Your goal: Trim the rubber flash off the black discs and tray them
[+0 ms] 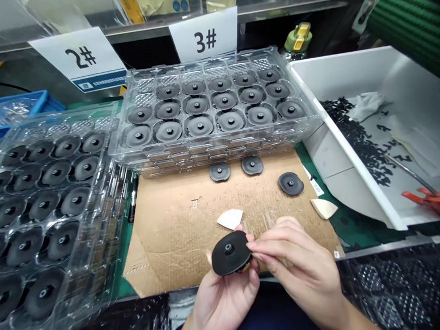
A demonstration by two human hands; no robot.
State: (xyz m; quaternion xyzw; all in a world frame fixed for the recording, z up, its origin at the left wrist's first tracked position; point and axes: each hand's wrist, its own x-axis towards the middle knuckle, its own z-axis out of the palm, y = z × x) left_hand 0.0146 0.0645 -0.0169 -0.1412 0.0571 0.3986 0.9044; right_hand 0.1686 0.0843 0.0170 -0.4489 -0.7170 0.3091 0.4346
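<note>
A black round plastic disc (222, 259) with a small hub in its middle rests in my left hand (224, 303), whose fingers wrap its edge from below. My right hand (302, 262) pinches at the disc's right edge with thumb and forefinger; whether a small piece sits between those fingertips is hidden. Just behind the held disc lies a white fan-shaped piece (230, 219) on the cardboard sheet (171, 228). Three more black discs lie farther back on the cardboard: a left one (219, 171), a middle one (252, 165) and a right one (291, 183).
Stacked clear trays (211, 143) of discs stand behind the cardboard, and another clear tray (91, 214) is at left. At right, a white bin (361, 190) holds small black scraps and a red-handled tool (437, 202). A second fan-shaped piece (324, 208) lies near it.
</note>
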